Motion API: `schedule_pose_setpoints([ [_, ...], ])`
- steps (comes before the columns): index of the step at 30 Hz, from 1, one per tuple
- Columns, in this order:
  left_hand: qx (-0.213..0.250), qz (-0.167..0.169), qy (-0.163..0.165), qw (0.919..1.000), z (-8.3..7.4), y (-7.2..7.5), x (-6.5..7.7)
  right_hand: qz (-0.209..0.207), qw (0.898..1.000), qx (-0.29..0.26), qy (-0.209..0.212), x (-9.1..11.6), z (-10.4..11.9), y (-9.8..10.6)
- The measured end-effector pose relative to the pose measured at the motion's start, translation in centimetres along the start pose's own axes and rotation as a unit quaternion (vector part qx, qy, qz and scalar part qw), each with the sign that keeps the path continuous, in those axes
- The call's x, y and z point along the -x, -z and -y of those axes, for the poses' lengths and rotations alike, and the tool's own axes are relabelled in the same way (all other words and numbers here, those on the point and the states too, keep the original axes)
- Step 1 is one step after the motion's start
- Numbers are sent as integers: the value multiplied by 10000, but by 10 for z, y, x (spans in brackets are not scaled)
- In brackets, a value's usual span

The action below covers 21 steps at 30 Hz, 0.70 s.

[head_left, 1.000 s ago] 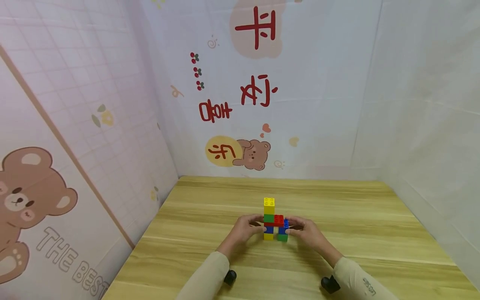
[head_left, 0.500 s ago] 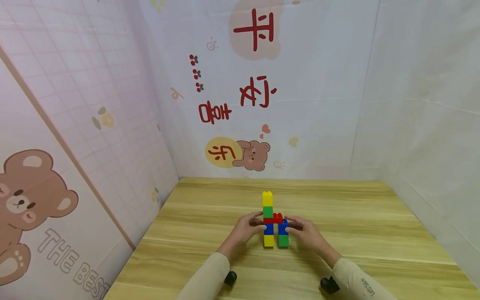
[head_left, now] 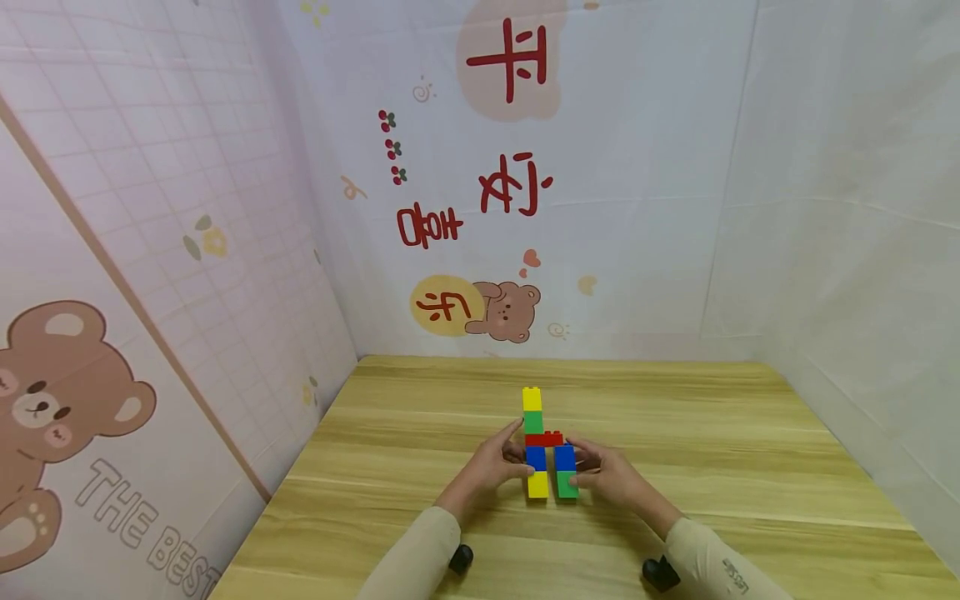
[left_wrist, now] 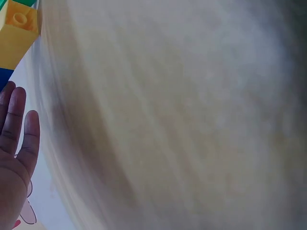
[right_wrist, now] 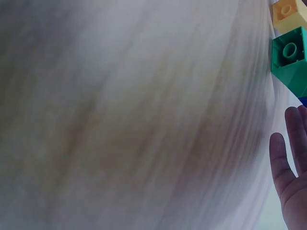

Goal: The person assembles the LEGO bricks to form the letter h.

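A toy-brick build stands between my two hands in the head view. Its left column runs from a yellow brick [head_left: 537, 486] through a blue brick [head_left: 536, 459], a red crosspiece [head_left: 543, 440] and a green brick [head_left: 533, 422] to a yellow top brick [head_left: 532, 400]. The shorter right column is blue [head_left: 565, 458] over green [head_left: 567, 485]. My left hand [head_left: 489, 463] grips the left column, thumb near the blue-yellow joint. My right hand [head_left: 611, 477] holds the right column, thumb on the green brick. Hollow undersides of the yellow brick [left_wrist: 19, 40] and green brick [right_wrist: 290, 64] show in the wrist views.
The wood-grain table [head_left: 675, 433] spreads around the hands. Behind it hangs a printed white cloth [head_left: 630, 208], with more cloth at both sides. A dark rounded piece [head_left: 461, 559] sits by the left sleeve, another [head_left: 660, 573] by the right.
The build has tipped so its front faces show more and its top studs less. Its lower end has come nearer to me. My thumbs sit lower; the right one has shifted from blue to green.
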<state>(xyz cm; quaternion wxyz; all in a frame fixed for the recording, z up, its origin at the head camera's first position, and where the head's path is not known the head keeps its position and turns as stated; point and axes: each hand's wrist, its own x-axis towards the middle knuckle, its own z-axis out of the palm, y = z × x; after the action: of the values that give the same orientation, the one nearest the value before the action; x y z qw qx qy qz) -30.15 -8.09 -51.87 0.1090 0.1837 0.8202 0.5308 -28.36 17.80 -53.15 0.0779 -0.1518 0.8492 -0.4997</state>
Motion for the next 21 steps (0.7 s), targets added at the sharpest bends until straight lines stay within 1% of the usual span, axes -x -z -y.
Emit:
schedule_pose_setpoints([
  [6, -72, 106, 123, 9998, 0, 1, 0, 198, 9997, 62, 113, 1, 0, 0],
  [15, -288, 216, 257, 9990, 0, 3, 0, 350, 9989, 126, 291, 2, 0, 0],
  [21, -292, 317, 472, 9980, -2, 5, -1, 386, 9985, 143, 348, 1, 0, -1],
])
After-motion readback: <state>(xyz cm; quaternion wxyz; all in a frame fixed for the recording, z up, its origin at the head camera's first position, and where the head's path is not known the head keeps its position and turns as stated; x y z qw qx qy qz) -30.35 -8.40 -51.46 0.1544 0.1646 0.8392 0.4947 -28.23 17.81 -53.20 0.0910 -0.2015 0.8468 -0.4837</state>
